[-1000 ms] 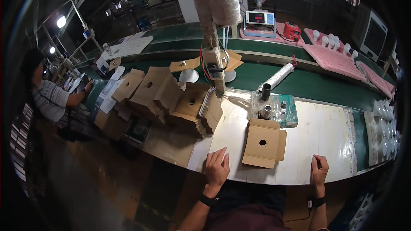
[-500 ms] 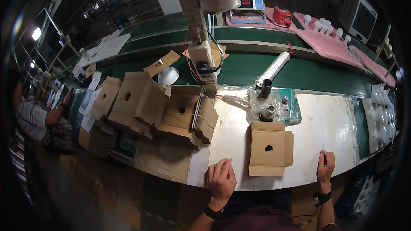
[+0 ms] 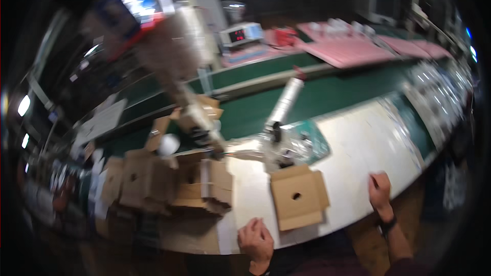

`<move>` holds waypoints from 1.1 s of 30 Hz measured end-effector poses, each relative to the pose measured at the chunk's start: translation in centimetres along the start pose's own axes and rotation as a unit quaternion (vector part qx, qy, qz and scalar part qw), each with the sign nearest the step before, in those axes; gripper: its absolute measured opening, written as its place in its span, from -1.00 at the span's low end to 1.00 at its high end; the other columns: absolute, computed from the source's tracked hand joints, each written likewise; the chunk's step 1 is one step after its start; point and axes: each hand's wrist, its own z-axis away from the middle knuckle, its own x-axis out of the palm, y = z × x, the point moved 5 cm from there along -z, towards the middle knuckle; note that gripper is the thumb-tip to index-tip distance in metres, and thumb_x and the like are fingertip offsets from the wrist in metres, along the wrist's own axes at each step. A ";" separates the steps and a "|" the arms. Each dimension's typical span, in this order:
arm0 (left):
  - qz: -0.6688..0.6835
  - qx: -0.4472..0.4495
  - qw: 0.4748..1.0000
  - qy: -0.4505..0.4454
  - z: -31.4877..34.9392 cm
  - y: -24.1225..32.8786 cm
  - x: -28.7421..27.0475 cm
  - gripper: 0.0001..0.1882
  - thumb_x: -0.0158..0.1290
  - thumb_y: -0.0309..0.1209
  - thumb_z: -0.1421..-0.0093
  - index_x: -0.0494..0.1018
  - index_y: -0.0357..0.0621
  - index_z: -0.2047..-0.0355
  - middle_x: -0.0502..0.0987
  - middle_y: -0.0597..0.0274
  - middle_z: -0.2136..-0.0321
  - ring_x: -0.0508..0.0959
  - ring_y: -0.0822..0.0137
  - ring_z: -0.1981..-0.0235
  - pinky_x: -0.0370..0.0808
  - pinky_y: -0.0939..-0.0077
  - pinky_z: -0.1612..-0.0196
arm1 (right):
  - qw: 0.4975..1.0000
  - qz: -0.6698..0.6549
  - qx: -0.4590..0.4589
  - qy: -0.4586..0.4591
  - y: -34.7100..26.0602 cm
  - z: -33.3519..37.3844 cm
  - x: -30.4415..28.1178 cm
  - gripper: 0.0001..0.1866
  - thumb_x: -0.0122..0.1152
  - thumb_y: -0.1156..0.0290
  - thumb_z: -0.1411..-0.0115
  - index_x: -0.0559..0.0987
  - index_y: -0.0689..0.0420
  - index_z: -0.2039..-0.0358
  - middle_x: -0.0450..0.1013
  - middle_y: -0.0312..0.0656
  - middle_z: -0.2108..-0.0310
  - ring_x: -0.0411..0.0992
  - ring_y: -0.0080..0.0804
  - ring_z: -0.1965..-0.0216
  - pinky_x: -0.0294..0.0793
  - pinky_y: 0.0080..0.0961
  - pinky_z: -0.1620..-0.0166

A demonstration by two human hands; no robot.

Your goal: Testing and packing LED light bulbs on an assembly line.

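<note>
On the white worktop lies a brown cardboard piece (image 3: 291, 210) with folded side flaps and a round hole. Left of it, by the near edge, rests my left hand (image 3: 255, 240), its fingers curled together and nothing seen in them. My right hand (image 3: 379, 191) lies farther right on the worktop, closed in a loose fist, apart from the cardboard. Just behind the cardboard are a plastic-wrapped fixture (image 3: 279, 151) and a green plate (image 3: 312, 140). Motion blur softens the whole view.
Stacked cardboard pieces (image 3: 140, 181) stand at the left. A wrapped post (image 3: 197, 115) rises behind them. Beyond runs a green conveyor (image 3: 342, 84), with a digital meter (image 3: 241, 35) and pink foam sheets (image 3: 348, 52) holding bulbs. Clear plastic packaging (image 3: 440, 99) sits at the far right.
My view has swung right and tilted, so the bench appears slanted and blurred. Both hands stay curled on the worktop, and the cardboard piece keeps its place between them.
</note>
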 end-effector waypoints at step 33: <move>0.005 -0.043 0.997 0.065 1.3 -0.8 1.5 -0.71 0.06 -0.68 -0.12 0.61 -0.29 0.14 0.61 -0.08 0.21 0.57 -0.08 0.16 0.50 0.14 0.09 | 0.998 -0.048 -0.025 0.036 0.8 0.0 -2.5 -0.92 0.33 0.60 -0.08 0.59 0.17 0.44 0.44 -0.08 0.54 0.45 -0.08 0.48 0.42 -0.27 0.41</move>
